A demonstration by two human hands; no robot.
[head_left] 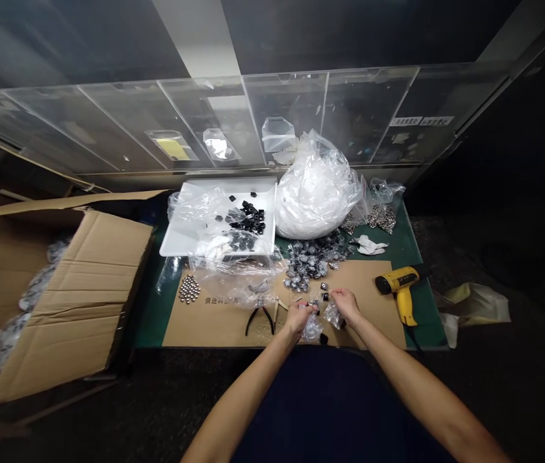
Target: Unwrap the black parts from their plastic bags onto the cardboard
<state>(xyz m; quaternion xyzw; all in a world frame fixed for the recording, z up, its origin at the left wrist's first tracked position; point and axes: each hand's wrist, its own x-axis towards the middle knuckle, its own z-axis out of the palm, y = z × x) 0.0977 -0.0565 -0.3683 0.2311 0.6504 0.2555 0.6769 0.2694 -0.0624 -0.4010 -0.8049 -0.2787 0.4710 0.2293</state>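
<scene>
At the front of the brown cardboard sheet (234,329), both hands work close together. My left hand (298,315) is closed, its fingertips at a small dark piece, with a crumpled clear plastic bag (312,329) just below. My right hand (344,303) has thumb and fingers pinched beside a small black cube-like part (325,296); what lies in the pinch is too small to make out. Another clear bag (333,315) sits under the right hand. A black block (323,338) lies near the front edge. Left of my left hand rest black-handled pliers (259,316) and a pale-handled tool (278,307).
A yellow heat gun (400,289) lies at right. Behind are a heap of wrapped black parts (307,260), a big bag of white material (318,193) and a white tray (172,238) with black parts. Steel balls (189,289) lie left, beside an open carton (74,289).
</scene>
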